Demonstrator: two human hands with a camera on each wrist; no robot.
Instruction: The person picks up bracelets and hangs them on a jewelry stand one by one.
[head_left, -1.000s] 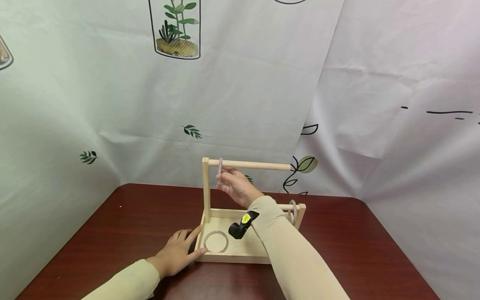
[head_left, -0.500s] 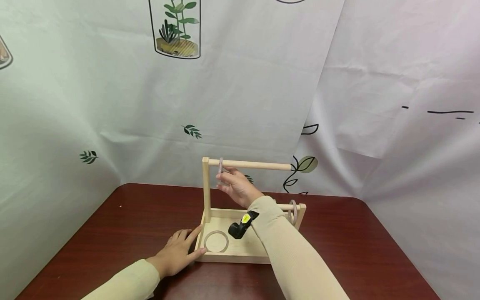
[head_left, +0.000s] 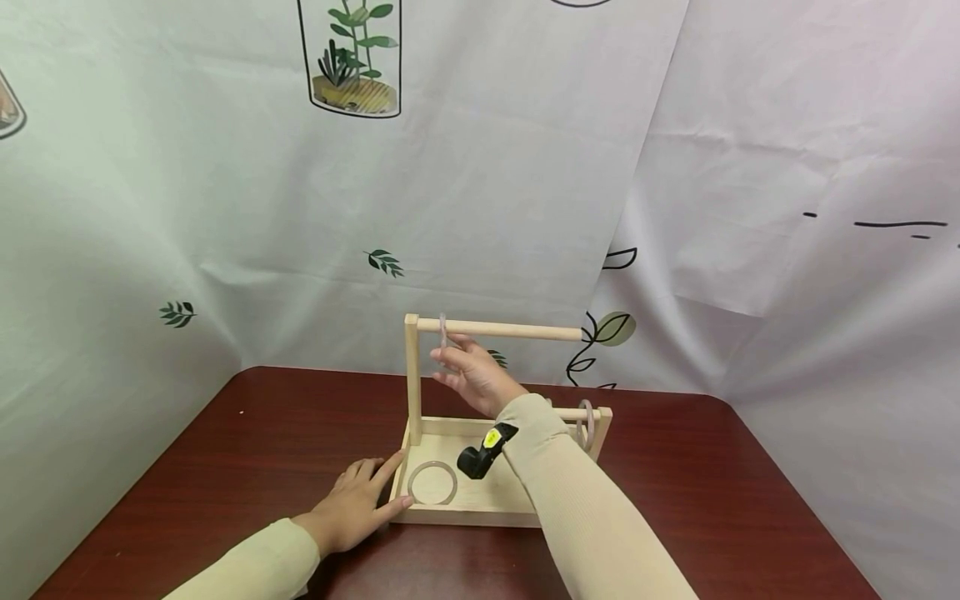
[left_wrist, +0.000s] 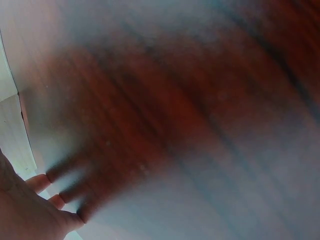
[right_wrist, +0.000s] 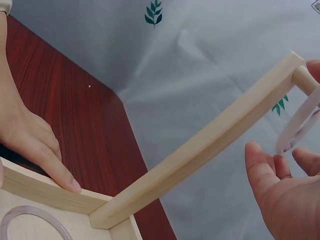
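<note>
Ring at the top: here it is, the upper ring (head_left: 443, 321), looped, it seems, around the upper rod (head_left: 510, 331), close beside the tall post (head_left: 413, 379) and well apart from the rod's free end.
Step in hand: reads as seating or steadying that ring on the rod; whether it is being put on or taken off, one moment cannot say.
Next move calls for: probably a gentle touch, either fingers opening clear of the ring or a level slide along the rod.
Right hand (head_left: 483, 379): up under the rod, reaching in from the right, palm toward the post, fingertips apart around the ring; whether any of them pinches it, I cannot tell.
Left hand (head_left: 352, 504): low at the tray (head_left: 465, 517), fingers spread, index and thumb resting on its left end, perhaps bracing it.
Other rings: one, the flat ring (head_left: 432, 463), lies in the tray near the left hand; another, the lower ring (head_left: 590, 425), hangs on the lower rod (head_left: 573, 413).
</note>
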